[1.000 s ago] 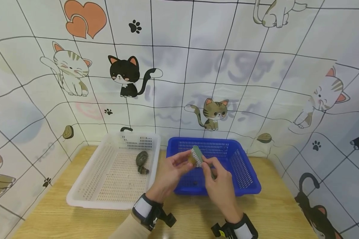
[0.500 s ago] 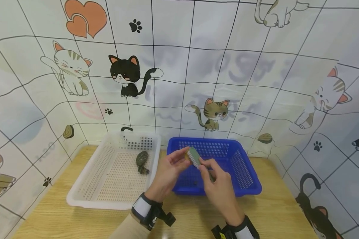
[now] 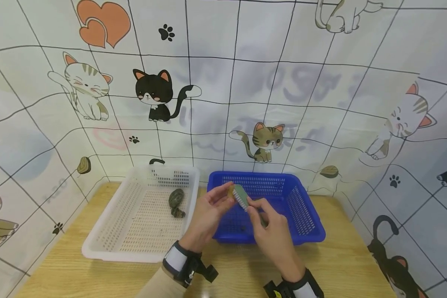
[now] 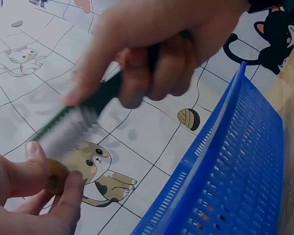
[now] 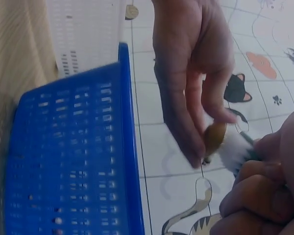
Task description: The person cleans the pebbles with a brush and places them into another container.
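Above the blue basket (image 3: pixel 301 207), my left hand (image 3: pixel 208 217) pinches a small rounded yellow-brown piece (image 4: pixel 56 175) between thumb and fingers. Whether it is a stone or a shell I cannot tell. My right hand (image 3: pixel 275 234) grips the handle of a green scrubbing brush (image 3: pixel 241 194) with pale bristles. Those bristles lie against the yellow-brown piece, and they blur in both wrist views. In the left wrist view, the thumb of the right hand (image 4: pixel 157 54) stretches along the brush's back.
Left of the blue basket stands a white basket (image 3: pixel 123 255) holding dark, mottled stone-like pieces (image 3: pixel 176 198). A small dark speck (image 3: pixel 243 228) lies on the blue basket's floor. Both baskets rest on a wooden table (image 3: pixel 231 269) against a cat-printed wall covering (image 3: pixel 216 82).
Both hands shift slightly left, and the brush head moves left and turns so more of its green back shows. The grips stay the same.
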### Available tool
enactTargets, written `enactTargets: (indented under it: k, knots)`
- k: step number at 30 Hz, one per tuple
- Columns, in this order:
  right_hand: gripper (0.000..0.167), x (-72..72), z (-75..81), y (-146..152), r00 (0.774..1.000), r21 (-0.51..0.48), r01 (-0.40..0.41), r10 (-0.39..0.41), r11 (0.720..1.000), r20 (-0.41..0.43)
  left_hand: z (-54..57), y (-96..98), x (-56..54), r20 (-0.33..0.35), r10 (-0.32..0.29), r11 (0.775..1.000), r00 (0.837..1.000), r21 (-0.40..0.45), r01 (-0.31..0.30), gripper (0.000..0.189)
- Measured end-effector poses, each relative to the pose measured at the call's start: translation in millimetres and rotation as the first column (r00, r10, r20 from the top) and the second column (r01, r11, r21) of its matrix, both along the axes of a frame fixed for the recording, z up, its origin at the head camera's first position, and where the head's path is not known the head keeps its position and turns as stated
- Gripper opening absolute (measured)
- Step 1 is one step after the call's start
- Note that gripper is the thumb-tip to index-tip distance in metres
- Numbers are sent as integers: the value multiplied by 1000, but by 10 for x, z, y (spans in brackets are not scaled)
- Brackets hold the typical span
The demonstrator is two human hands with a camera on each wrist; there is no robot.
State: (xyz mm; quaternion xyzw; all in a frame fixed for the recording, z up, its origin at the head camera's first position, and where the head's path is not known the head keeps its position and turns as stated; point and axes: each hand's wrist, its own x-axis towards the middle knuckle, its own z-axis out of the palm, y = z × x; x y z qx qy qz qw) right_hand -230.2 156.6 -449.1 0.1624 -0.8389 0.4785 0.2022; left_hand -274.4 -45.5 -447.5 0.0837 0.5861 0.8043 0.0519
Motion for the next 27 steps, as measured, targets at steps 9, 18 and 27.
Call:
enactTargets:
  k: [9,18,27]
  knots:
    - [15,-71,-35,17,997,3,80,-80,997,10,-28,31,-4,-2,-65,998,998,-23,65,53]
    - [11,-20,-15,-29,996,30,-22,24,999,-89,-18,-32,-12,5,-46,999,999,5,46,54]
    - [12,-8,15,-15,996,7,76,-76,997,-46,27,-1,25,13,-82,996,997,18,82,53]
